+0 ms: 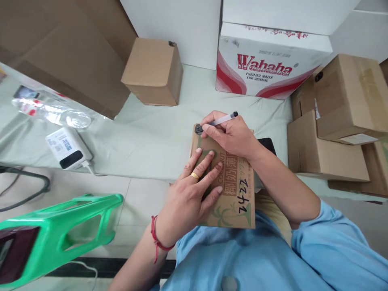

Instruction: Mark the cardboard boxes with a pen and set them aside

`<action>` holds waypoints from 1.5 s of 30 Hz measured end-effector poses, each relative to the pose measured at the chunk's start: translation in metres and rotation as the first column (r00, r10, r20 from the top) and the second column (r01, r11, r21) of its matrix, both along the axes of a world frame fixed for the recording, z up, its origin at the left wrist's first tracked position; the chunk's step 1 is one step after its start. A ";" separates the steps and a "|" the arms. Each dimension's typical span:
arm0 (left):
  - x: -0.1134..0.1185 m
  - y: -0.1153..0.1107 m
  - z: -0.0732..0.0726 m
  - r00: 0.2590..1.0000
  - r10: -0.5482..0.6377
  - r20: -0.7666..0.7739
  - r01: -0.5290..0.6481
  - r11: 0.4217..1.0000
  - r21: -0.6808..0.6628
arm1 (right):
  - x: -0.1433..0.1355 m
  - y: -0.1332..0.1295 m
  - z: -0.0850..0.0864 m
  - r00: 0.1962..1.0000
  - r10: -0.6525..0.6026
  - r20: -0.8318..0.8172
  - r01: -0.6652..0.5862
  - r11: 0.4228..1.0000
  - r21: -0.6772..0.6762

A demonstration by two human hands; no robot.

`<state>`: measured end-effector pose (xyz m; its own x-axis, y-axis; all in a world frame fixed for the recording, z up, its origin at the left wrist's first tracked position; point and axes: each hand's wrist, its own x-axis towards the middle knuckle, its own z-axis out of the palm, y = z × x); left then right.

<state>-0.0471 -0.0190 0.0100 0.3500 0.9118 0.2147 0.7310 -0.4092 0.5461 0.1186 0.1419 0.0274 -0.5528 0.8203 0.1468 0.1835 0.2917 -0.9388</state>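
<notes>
A brown cardboard box [239,214] with green palm trees, printed lettering and the handwritten number 2422 lies at the near table edge, partly over it. Across its left side my left hand [194,190] is spread flat, fingers apart, pressing on the cardboard. My right hand [230,133] grips a pen [223,119] with a clear barrel and black end. The pen's tip is hidden behind my fingers, close to a black scribbled patch [199,129] at the box's far left corner. A black object [267,145] shows partly behind my right forearm.
A small plain box [151,68] and a large carton [69,48] stand at the back left. A Wahaha carton [269,60] is behind; stacked boxes [327,141] fill the right. A power bank [68,147] and plastic bottle [54,113] lie left. A green stool [75,226] stands below.
</notes>
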 end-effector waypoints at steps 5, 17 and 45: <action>0.000 0.001 0.001 0.999 -0.005 -0.034 0.006 1.000 0.016 | 0.001 -0.004 0.006 0.996 -0.073 0.049 0.073 0.997 0.010; 0.000 0.000 0.000 1.000 -0.006 -0.026 0.007 0.999 0.035 | 0.004 0.000 -0.004 0.999 -0.045 0.017 0.044 0.998 0.054; -0.002 0.002 0.000 0.999 -0.014 -0.045 0.017 0.998 0.061 | 0.005 0.000 0.005 0.957 -0.275 0.095 0.268 0.960 0.081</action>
